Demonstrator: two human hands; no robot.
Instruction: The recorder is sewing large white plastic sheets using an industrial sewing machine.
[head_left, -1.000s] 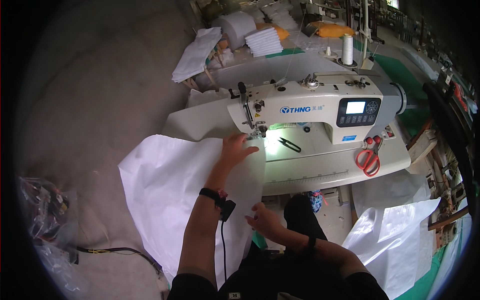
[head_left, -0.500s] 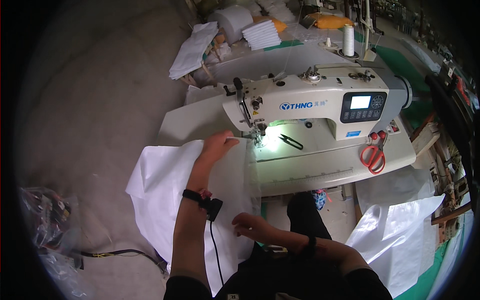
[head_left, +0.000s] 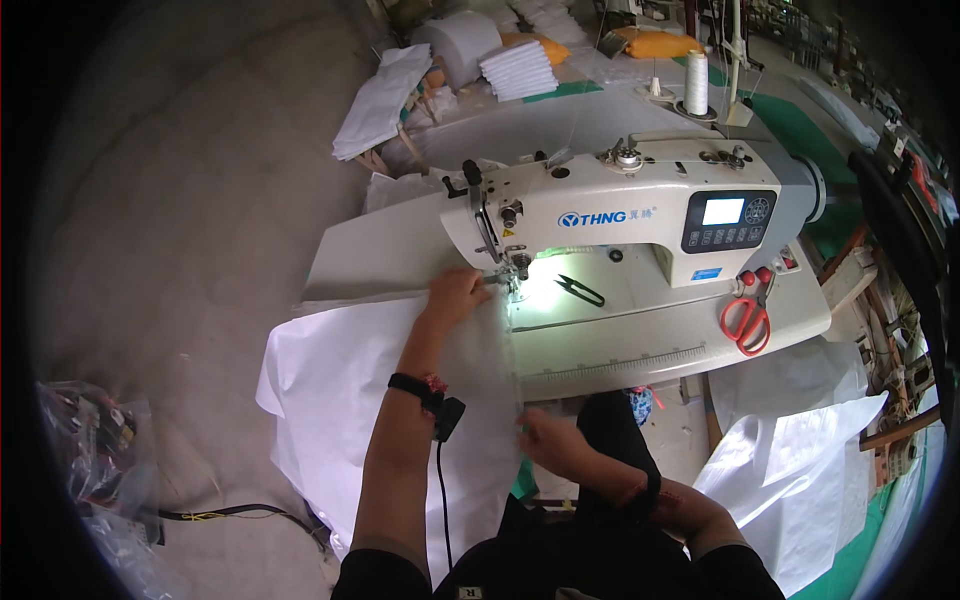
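A large white plastic-like sheet (head_left: 330, 390) hangs over the front left of the sewing machine (head_left: 580, 200) and down toward my lap. My left hand (head_left: 458, 298) is closed on its upper edge, just left of the lit presser foot (head_left: 518, 287). Lower down, my right hand (head_left: 553, 440) has its fingers curled at the sheet's right edge, seemingly pinching it. On the machine bed lie black thread snips (head_left: 582, 291), right of the needle area. Red-handled scissors (head_left: 746, 322) rest near the bed's right end.
More white sheeting (head_left: 790, 460) drapes at the lower right. A thread cone (head_left: 696, 85) stands behind the machine, and a folded white stack (head_left: 518, 70) lies at the back. On the floor at left are a clear plastic bag (head_left: 105, 450) and a black cable (head_left: 240, 507).
My left hand has moved right and closer to the presser foot with the sheet. My right hand has moved up and right to the sheet's edge, its fingers now curled in.
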